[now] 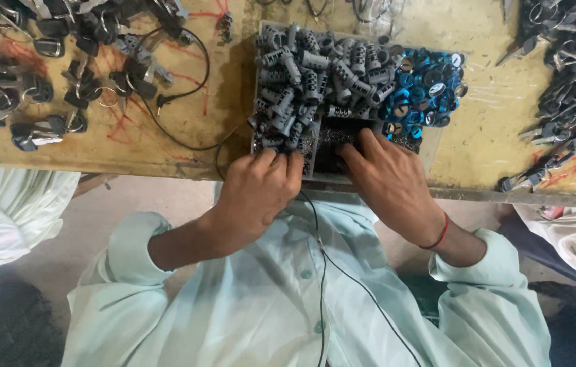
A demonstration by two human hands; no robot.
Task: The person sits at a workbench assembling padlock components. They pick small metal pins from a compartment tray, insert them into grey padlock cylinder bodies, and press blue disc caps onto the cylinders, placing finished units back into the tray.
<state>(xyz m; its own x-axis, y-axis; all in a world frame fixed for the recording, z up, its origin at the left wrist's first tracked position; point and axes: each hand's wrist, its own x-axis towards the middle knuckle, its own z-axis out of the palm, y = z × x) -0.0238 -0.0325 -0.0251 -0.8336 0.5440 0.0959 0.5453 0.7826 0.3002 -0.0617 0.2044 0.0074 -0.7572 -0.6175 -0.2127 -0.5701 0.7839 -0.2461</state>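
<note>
Grey cylinders (308, 75) heap high in the tray (430, 146) at the tabletop (485, 146) edge; left hand (257, 187) and right hand (390, 180) dig in, grips hidden (cannot tell), so a nudge could spill them.

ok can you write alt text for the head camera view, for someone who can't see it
Seen from above, a person's left hand and right hand reach into the near edge of a tray on a worn yellow workbench, fingers among small dark parts. The tray holds a heap of grey ribbed cylinders beside blue rings; piles of keys lie on the bench.
</note>
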